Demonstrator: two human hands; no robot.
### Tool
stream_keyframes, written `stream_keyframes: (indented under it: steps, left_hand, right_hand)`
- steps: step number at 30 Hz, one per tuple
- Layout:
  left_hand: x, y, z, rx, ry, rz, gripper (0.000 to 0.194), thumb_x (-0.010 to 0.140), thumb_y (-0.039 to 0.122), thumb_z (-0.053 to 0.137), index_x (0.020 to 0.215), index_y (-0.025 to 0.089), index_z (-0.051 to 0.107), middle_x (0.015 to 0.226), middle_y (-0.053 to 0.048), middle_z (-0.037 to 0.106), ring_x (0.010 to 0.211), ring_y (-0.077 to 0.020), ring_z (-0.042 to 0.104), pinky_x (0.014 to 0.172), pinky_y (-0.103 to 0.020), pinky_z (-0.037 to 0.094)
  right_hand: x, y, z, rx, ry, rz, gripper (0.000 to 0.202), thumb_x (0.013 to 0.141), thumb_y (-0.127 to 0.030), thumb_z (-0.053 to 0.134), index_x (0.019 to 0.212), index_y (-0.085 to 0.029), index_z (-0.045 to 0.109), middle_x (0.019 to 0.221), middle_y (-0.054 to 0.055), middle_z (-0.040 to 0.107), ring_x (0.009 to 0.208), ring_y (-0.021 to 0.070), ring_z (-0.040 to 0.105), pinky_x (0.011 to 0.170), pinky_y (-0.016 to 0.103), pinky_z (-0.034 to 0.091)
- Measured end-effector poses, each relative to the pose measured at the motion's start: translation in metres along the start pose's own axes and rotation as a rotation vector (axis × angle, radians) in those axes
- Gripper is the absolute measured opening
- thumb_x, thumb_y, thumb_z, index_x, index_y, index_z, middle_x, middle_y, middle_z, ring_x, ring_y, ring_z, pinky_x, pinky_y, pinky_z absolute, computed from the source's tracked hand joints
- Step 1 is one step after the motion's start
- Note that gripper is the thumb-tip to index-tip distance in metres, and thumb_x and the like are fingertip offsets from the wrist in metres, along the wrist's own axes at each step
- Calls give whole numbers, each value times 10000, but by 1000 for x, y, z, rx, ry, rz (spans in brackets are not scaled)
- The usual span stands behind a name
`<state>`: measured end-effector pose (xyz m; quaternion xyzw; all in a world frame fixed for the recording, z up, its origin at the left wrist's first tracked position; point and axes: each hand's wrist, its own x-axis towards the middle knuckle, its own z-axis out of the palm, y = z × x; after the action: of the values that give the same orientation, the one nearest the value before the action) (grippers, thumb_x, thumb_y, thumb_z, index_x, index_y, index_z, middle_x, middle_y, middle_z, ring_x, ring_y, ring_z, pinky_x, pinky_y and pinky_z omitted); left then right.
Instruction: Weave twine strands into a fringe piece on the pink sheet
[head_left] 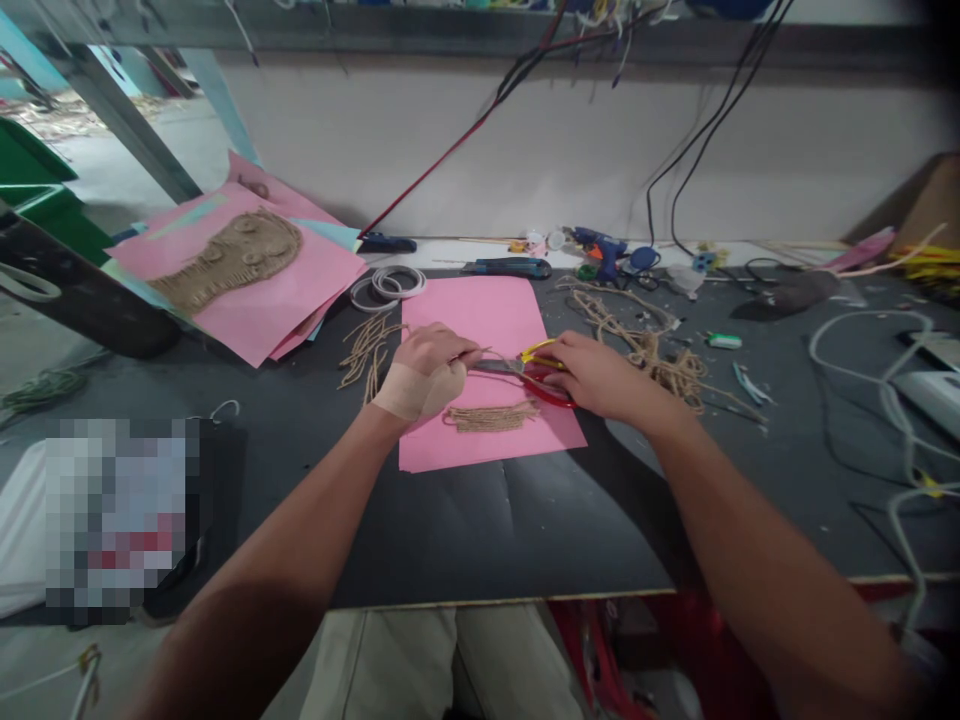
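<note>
My right hand (600, 375) grips a pair of scissors (551, 392) with one yellow and one red handle loop. Their blades point left toward my left hand (431, 360), which has a beige wrap round the wrist. The left fingers are pinched on a thin strand of twine (487, 350) close to the blades; whether the blades touch it, I cannot tell. Under both hands lies a pink sheet (480, 300). Rows of brown twine (491, 417) form a flat strip on its lower part. Cut twine pieces (367, 345) lie left of the sheet.
A tangled twine heap (671, 370) is on the right. Behind the sheet sit a utility knife (514, 267), a blue glue gun (600, 245) and a white coil (388, 287). Pink sheets (315, 270) with a twine figure are stacked at left. A pale cable (892, 390) loops at far right.
</note>
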<state>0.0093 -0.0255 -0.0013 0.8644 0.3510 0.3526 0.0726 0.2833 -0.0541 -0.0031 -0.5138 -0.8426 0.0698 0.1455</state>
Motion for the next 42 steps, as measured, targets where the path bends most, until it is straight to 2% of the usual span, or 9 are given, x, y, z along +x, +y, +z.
stream_keyframes:
  steps: [5, 9, 15, 17, 21, 23, 28, 34, 42]
  left_hand:
    - [0, 2, -1, -31, -6, 20, 229, 948, 237, 547, 914, 215, 772, 885, -71, 781, 866, -198, 680, 842, -404, 540]
    - [-1, -1, 0, -52, 19, 4, 201, 934, 215, 572, 922, 219, 772, 938, -66, 792, 886, -196, 688, 876, -409, 535]
    - [-2, -5, 0, 21, 51, -59, 173, 912, 231, 608, 879, 217, 777, 861, -60, 788, 846, -204, 683, 833, -393, 541]
    - [-2, -7, 1, 57, 76, -82, 181, 910, 226, 605, 852, 224, 776, 826, -56, 780, 825, -203, 680, 822, -385, 542]
    - [-3, -14, 4, 127, 160, -145, 185, 911, 271, 618, 826, 224, 775, 803, -68, 763, 790, -201, 665, 771, -358, 535]
    - [-3, -17, 5, 173, 199, -177, 190, 900, 302, 636, 790, 221, 768, 780, -73, 755, 748, -200, 645, 721, -348, 512]
    - [1, -20, -2, 294, 147, -442, 252, 894, 324, 613, 731, 213, 771, 736, -72, 740, 723, -220, 639, 667, -341, 441]
    - [5, -20, -13, 288, 119, -652, 262, 894, 370, 595, 864, 219, 807, 795, -69, 767, 791, -253, 669, 718, -360, 423]
    - [4, -19, -4, 231, 183, -471, 244, 892, 349, 632, 774, 203, 788, 748, -58, 747, 711, -208, 641, 687, -337, 423]
  right_hand:
    - [2, -2, 10, 1, 266, 144, 271, 913, -290, 644, 1159, -178, 624, 1142, 160, 593, 870, 283, 674, 748, 433, 565]
    - [7, 3, 8, 124, 515, 335, 277, 916, -312, 639, 1143, -182, 548, 1035, 162, 646, 920, 325, 674, 790, 489, 558]
    - [16, -2, -5, 593, 735, 445, 448, 803, -487, 756, 1066, -240, 489, 1023, 129, 667, 838, 270, 684, 724, 449, 592]
    - [15, -13, -13, 820, 653, 499, 470, 771, -583, 754, 979, -252, 492, 925, 74, 641, 667, 205, 635, 576, 397, 581]
    - [6, -45, -27, 1231, 79, 440, 532, 766, -745, 679, 849, -232, 562, 670, -7, 508, 477, 131, 470, 383, 321, 501]
    - [1, -62, -26, 1293, -84, 412, 546, 773, -750, 676, 843, -215, 594, 649, -1, 524, 476, 130, 482, 410, 321, 533]
    - [-3, -85, -17, 1451, -198, 467, 600, 830, -779, 580, 829, -180, 596, 636, -5, 525, 463, 104, 511, 435, 260, 553]
    - [-8, -77, -23, 1455, -520, 410, 583, 835, -760, 594, 879, -178, 590, 710, -17, 501, 492, 81, 500, 426, 238, 574]
    - [-5, -78, -23, 1368, -570, 398, 588, 849, -762, 574, 895, -175, 581, 723, -18, 467, 530, 77, 463, 418, 215, 562]
